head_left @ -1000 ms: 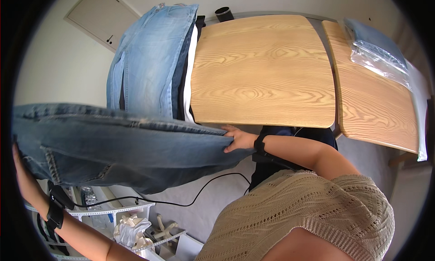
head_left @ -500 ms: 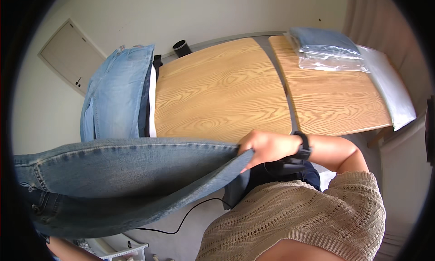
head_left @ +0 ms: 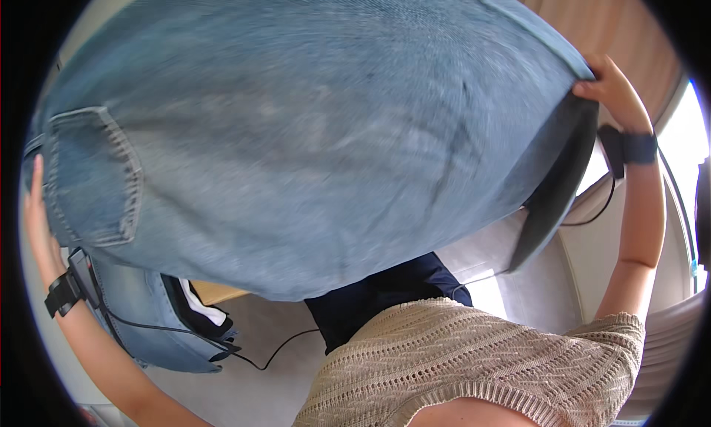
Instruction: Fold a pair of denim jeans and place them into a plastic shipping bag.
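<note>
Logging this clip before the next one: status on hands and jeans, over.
Left hand against jeans beside pocket, grip unclear. Right hand gripping opposite end. Jeans spread between, blocking view; only a table corner shows.

Indoor room on my feed, home or small workroom, I can't tell which, beige curtain (head_left: 607, 16) upper right, grey floor (head_left: 255, 394) lower centre, wooden tabletop corner (head_left: 215, 291) and draped denim (head_left: 141, 285) lower left

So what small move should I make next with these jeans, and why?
Perhaps lower the jeans a little: they're spread high between your left hand by the pocket and your right hand at the other end, and only a corner of the wooden table shows.
</note>
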`<move>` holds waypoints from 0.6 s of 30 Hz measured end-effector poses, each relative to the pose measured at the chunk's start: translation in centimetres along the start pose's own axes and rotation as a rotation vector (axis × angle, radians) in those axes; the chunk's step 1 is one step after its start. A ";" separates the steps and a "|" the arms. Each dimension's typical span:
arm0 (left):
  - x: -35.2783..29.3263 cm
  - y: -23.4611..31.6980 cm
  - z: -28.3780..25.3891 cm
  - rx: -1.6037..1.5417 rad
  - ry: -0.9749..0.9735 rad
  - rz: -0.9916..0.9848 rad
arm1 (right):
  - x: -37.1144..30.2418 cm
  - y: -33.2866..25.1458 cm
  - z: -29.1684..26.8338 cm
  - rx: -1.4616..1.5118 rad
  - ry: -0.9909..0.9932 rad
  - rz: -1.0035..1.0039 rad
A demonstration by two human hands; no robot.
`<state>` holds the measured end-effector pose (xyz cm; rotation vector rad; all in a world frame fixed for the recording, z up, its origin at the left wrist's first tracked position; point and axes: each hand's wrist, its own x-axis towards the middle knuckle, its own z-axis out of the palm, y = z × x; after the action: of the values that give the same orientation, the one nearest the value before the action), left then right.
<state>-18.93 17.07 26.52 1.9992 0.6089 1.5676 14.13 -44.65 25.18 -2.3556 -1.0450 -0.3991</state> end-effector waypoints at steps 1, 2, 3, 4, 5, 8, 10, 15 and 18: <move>0.5 -2.6 0.6 0.032 -0.059 -0.085 | 1.5 0.1 0.5 -0.079 -0.079 0.053; 0.4 -4.3 1.1 0.067 -0.124 -0.169 | 2.8 0.2 0.9 -0.154 -0.159 0.111; 0.0 -5.8 1.3 0.069 -0.165 -0.206 | 4.1 1.0 2.1 -0.226 -0.235 0.132; -0.7 -8.1 3.2 0.056 -0.226 -0.248 | 4.7 0.4 4.1 -0.108 -0.330 0.126; -1.3 -9.2 4.3 0.077 -0.264 -0.285 | 5.6 2.2 5.9 -0.118 -0.420 0.118; -2.9 -14.5 4.2 0.232 -0.228 -0.413 | 8.4 6.2 13.6 -0.089 -0.451 -0.015; -2.6 -17.3 2.6 0.278 -0.362 -0.470 | 9.6 8.5 18.9 0.082 -0.505 -0.137; -2.4 -21.9 0.6 0.761 -0.416 -0.298 | 8.0 9.1 16.7 0.126 -0.463 0.046; -1.7 -26.1 -4.5 0.868 -0.372 -0.268 | 4.5 12.0 14.9 0.013 -0.552 0.187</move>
<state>-24.46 36.42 9.29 2.5616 1.4983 0.7719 26.88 -40.16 10.92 -2.5864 -1.0318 0.3490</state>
